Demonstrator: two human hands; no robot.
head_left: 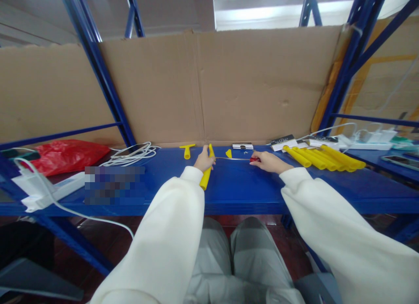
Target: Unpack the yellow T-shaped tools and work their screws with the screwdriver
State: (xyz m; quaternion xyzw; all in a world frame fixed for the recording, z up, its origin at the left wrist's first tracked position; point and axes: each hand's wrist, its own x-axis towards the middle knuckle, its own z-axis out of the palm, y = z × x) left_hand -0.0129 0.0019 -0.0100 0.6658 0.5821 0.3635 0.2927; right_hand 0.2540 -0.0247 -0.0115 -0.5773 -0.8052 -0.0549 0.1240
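My left hand (204, 160) is wrapped round a yellow tube (205, 180) that stands out above and below the fingers on the blue table (242, 188). Closed on the red handle of a screwdriver (254, 160) is my right hand (266, 161). The thin metal shaft points left, its end close to the tube; whether they touch I cannot tell. A small yellow piece (229, 153) lies behind the shaft, with tiny silvery bits (245, 152) to its right. Left of my left hand is a yellow T-shaped part (187, 151).
Several yellow tubes (322, 159) lie at the right beside black-and-white boxes (283, 143). A black-and-white item (242, 146) sits at the back edge. Left are a red bag (70, 155), coiled white cable (140, 153) and a power strip (70, 184). Cardboard (229, 85) stands behind.
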